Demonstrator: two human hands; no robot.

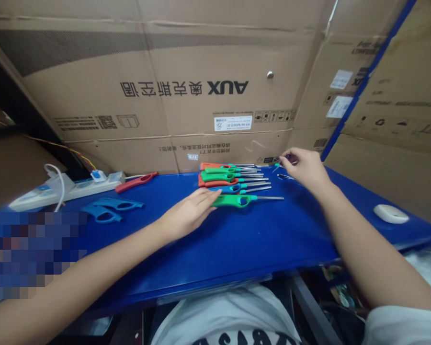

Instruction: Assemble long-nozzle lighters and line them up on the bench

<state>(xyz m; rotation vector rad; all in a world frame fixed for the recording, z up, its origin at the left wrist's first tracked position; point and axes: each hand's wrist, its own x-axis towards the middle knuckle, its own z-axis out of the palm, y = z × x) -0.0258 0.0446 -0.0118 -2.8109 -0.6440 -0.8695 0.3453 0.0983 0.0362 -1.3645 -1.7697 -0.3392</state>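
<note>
A wall of brown printed cardboard cartons (187,96) stands behind the row of lighters; under the row lies the glossy blue bench (237,239). The row of long-nosed plastic lighters with thin metal tubes (233,178), orange, green and blue, lies side by side near the bench's back edge, tubes pointing right. Well to its left sit a white power strip (68,189), two blue plastic handle shells (107,210) and a lone red lighter (136,182); well to its right, a white oval object (391,213).

The left hand (187,213) lies flat, fingers straight and together, fingertips resting on the handle of the green lighter (237,201) at the row's near edge. The right hand (305,167), at the tube ends, pinches a small green-tipped piece (278,165) between thumb and fingers; what it is I cannot tell.

The risk, I judge: the bench looks slick, so a sideways push from the flat hand could skid the green lighter and knock the row askew; the small piece could slip from so light a pinch.
</note>
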